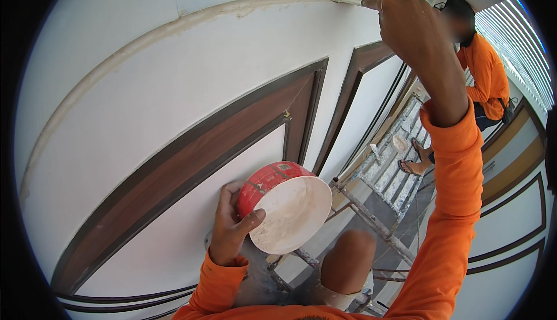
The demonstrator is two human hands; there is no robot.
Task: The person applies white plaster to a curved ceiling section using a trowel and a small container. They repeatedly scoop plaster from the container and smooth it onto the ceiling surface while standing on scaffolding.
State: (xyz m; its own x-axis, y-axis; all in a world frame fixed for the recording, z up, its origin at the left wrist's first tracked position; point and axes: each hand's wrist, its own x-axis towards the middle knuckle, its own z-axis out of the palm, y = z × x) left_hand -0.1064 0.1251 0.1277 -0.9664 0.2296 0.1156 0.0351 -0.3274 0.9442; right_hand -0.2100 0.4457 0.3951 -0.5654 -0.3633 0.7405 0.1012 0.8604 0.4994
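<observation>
My left hand grips the rim of a shallow red tub, thumb over the edge and fingers around the outside. The tub is tilted toward me, and off-white paste coats its pale inside. My right hand is raised high at the upper right, its fingers curled and the fingertips against a beige filled seam where wall and ceiling meet. Whatever those fingers hold, if anything, is hidden behind the hand. Along the seam the filler looks uneven, with rough edges.
A wall panel with dark wood trim is at my left. Beyond my knee are scaffold pipes and a paint-splashed platform. There another person in orange works near a small bowl.
</observation>
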